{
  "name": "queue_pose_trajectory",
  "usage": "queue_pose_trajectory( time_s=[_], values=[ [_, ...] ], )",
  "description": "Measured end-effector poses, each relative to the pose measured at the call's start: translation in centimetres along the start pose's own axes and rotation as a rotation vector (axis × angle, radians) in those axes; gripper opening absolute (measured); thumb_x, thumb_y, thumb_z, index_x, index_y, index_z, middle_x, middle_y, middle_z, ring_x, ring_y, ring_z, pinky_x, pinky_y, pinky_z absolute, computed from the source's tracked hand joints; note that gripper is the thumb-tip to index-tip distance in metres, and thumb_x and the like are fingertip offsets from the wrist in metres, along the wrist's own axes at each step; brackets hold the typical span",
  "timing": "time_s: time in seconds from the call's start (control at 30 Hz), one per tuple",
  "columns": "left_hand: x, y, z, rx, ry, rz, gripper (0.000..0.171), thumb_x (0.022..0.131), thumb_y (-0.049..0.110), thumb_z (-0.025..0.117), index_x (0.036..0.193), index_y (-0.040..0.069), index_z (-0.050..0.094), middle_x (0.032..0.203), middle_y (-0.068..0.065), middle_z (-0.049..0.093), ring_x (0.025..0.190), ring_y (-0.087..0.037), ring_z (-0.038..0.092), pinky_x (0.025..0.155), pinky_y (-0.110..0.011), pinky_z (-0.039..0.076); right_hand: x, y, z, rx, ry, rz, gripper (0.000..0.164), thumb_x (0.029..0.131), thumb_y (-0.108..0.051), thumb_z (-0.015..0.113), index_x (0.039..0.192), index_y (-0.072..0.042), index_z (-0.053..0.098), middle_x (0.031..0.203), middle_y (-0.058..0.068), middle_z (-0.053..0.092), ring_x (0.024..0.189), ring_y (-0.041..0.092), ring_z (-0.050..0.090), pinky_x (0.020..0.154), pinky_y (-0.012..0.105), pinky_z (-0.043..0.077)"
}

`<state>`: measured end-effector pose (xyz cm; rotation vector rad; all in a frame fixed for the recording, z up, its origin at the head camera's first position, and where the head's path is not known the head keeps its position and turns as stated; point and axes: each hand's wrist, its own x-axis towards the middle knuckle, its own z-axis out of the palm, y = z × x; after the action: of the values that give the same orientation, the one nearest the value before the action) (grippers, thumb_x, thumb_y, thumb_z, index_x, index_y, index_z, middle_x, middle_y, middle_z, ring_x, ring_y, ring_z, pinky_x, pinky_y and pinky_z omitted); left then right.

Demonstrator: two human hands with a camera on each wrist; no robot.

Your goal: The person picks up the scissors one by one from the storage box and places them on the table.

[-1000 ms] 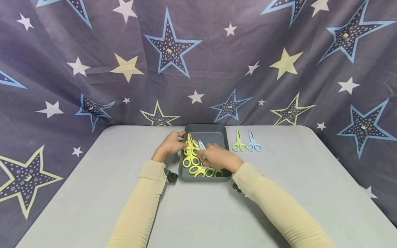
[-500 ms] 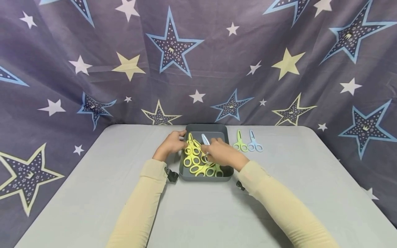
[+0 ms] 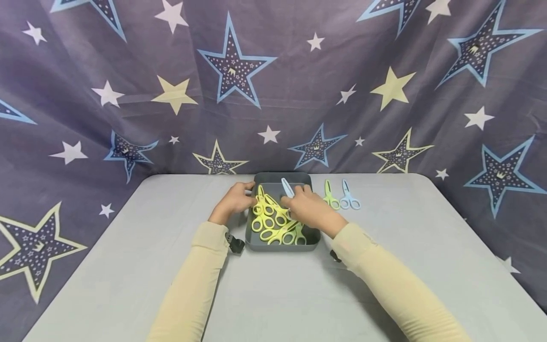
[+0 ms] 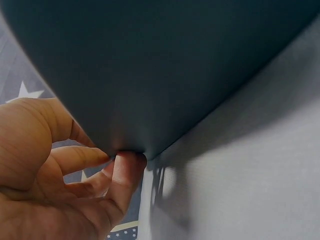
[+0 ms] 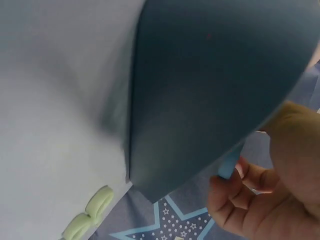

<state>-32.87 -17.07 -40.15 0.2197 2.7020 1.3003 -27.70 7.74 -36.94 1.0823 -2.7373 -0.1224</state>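
My left hand (image 3: 235, 199) grips the left wall of a dark grey tray (image 3: 283, 248); in the left wrist view its fingers (image 4: 125, 177) press the outside near a corner. Inside lie several yellow and yellow-green scissors (image 3: 268, 222), overlapping on the left and front. Over the tray's right half, my right hand (image 3: 311, 208) pinches light blue scissors (image 3: 287, 187) with the blades pointing away from me; the hand covers most of the handles. The right wrist view shows a bit of blue plastic (image 5: 229, 165) at the fingers, partly behind the tray wall.
Right of the tray, green scissors (image 3: 329, 195) and blue scissors (image 3: 349, 197) lie side by side on the grey table (image 3: 273, 294), blades pointing away. The green ones are partly behind my right hand. A star-patterned cloth (image 3: 290, 85) hangs at the table's far edge.
My right hand has moved right and slightly away from me, carrying the blue scissors from among the yellow ones. The left hand has stayed at the tray wall.
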Motion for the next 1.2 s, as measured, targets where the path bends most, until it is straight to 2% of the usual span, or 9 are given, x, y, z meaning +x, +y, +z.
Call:
queue_pose_trajectory(
  time_s=[0.27, 0.67, 1.0, 1.2],
  values=[
    [0.0, 0.0, 0.0, -0.011, -0.002, -0.009, 0.081, 0.081, 0.004, 0.063, 0.157, -0.001, 0.035, 0.157, -0.019, 0.045, 0.14, -0.036, 0.047, 0.116, -0.047, 0.039, -0.5, 0.7, -0.3, -0.028, 0.031, 0.03, 0.024, 0.093, -0.016, 0.068, 0.118, -0.016, 0.065, 0.105, 0.023, 0.059, 0.089, 0.035, 0.053, 0.06, 0.041, 0.053],
    [-0.1, -0.1, 0.0, -0.004, -0.002, 0.004, 0.083, 0.079, 0.004, 0.063, 0.157, -0.002, 0.035, 0.153, -0.023, 0.048, 0.14, -0.037, 0.046, 0.115, -0.048, 0.039, -1.2, 1.8, 0.0, -0.087, 0.132, 0.038, 0.018, 0.09, -0.012, 0.068, 0.107, -0.012, 0.065, 0.094, 0.023, 0.059, 0.08, 0.034, 0.052, 0.055, 0.04, 0.05],
    [0.1, 0.0, 0.1, -0.01, -0.006, 0.005, 0.082, 0.08, 0.004, 0.063, 0.157, -0.002, 0.035, 0.156, -0.021, 0.045, 0.14, -0.037, 0.046, 0.115, -0.048, 0.039, -2.3, 3.8, -0.3, -0.053, 0.123, 0.13, 0.018, 0.09, -0.015, 0.071, 0.106, -0.011, 0.063, 0.094, 0.026, 0.059, 0.081, 0.038, 0.053, 0.058, 0.046, 0.051],
    [0.0, -0.1, 0.1, -0.018, -0.006, 0.011, 0.081, 0.081, 0.005, 0.063, 0.156, -0.003, 0.035, 0.156, -0.02, 0.045, 0.139, -0.038, 0.048, 0.115, -0.048, 0.04, -2.9, 5.3, 0.2, -0.095, 0.233, 0.147, 0.019, 0.087, -0.014, 0.073, 0.1, -0.006, 0.061, 0.093, 0.032, 0.062, 0.078, 0.044, 0.056, 0.054, 0.048, 0.052]
  ],
)
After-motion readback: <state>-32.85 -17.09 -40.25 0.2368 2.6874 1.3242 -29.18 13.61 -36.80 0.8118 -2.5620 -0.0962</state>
